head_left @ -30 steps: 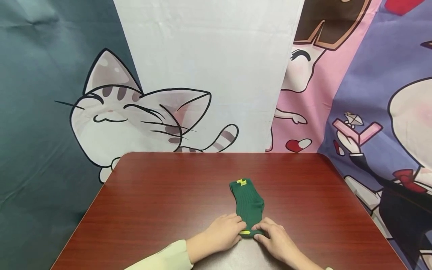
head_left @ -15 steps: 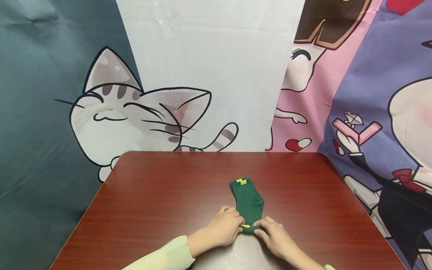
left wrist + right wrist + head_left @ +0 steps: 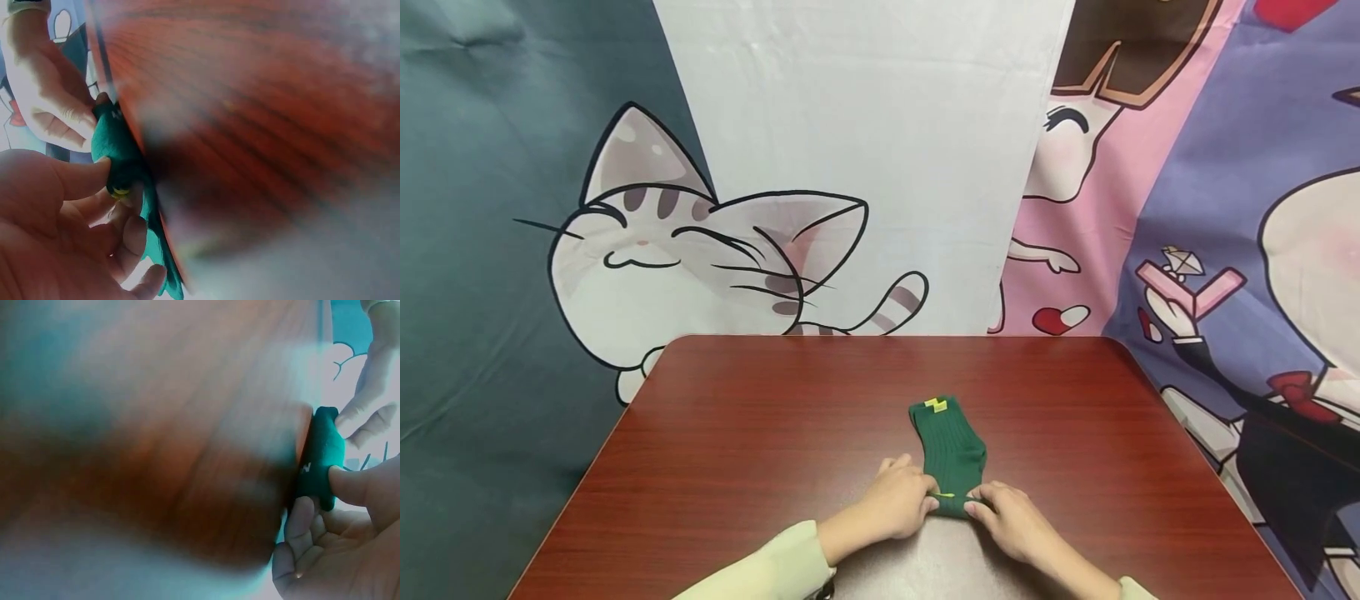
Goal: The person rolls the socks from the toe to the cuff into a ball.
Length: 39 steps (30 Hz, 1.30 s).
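Note:
A dark green ribbed sock (image 3: 952, 450), marked yellow at its cuff, lies on the table with its far part flat. Its near end is turned up into a thick roll (image 3: 322, 456), with a yellow patch just above it in the head view. At the left end of the roll, my left hand (image 3: 895, 502) pinches the fabric, thumb on the near side and fingers beyond. My right hand (image 3: 1011, 521) grips the other end the same way. Seen from the left wrist, the roll (image 3: 119, 144) bulges between both thumbs, while the rest of the sock trails along the tabletop.
The reddish-brown wooden table (image 3: 760, 417) has rounded far corners. Behind it hangs a printed backdrop (image 3: 880, 150) with a cartoon cat and figures. Pale green sleeves (image 3: 775, 567) cover the forearms. A small dark object (image 3: 825, 590) shows under the left cuff.
The near end of the sock has been rolled further away from me, its yellow patch narrowing to a thin strip. Both hands have shifted slightly forward with it; the cuff end stays put.

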Motion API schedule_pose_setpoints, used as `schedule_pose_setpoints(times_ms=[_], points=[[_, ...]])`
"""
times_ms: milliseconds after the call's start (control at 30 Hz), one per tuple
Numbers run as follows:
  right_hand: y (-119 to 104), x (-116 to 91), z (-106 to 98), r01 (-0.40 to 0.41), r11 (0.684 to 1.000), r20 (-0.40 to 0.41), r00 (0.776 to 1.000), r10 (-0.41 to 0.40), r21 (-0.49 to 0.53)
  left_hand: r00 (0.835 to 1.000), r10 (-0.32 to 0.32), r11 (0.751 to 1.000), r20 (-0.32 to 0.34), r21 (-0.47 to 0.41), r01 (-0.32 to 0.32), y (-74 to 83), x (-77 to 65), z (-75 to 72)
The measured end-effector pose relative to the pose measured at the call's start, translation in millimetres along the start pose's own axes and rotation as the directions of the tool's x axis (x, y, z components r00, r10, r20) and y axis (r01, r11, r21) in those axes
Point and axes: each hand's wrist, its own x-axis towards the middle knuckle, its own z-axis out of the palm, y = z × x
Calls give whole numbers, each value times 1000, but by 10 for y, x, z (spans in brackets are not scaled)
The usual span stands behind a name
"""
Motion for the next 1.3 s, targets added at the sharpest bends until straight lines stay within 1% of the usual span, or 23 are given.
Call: schedule_pose_setpoints(times_ms=[100,200,333,400,500,600,667,733,833,933,1033,1167,1233,1300], points=[[-11,19,0,-7,1000,6,1000,7,-15,999,-42,997,7,-57,42,-10,12,-29],[-17,41,2,-24,1000,17,1000,24,-20,997,-78,989,13,-124,79,-23,19,-56],[-13,80,-14,-70,998,27,997,69,5,995,-97,984,27,-147,100,-27,26,-73],[-8,99,-24,-87,996,32,996,86,12,996,-89,990,18,-112,91,-24,28,-82],[0,124,-41,-95,995,61,994,94,20,998,-59,998,-9,-26,59,-20,27,-92],[2,142,-57,-105,994,85,991,103,19,998,9,997,-57,77,-5,-7,25,-97],[4,153,-66,-120,993,93,989,118,16,995,57,992,-87,116,-46,7,19,-104],[3,161,-72,-137,990,99,986,134,22,989,96,987,-111,137,-80,16,14,-103],[6,167,-72,-143,989,86,986,140,26,984,122,984,-129,144,-103,15,6,-104],[16,158,-72,-132,990,61,990,129,42,982,141,983,-128,134,-123,-12,6,-86],[39,142,-64,-105,992,31,994,103,67,983,151,986,-107,84,-142,-60,9,-74],[67,106,-52,-41,997,-22,999,43,72,987,149,989,-62,15,-148,-120,-2,-79],[83,82,-46,-10,998,-44,999,13,60,987,155,988,-48,13,-155,-133,-14,-76],[96,57,-44,8,999,-47,999,-6,46,985,166,986,-42,33,-164,-134,-25,-63]])
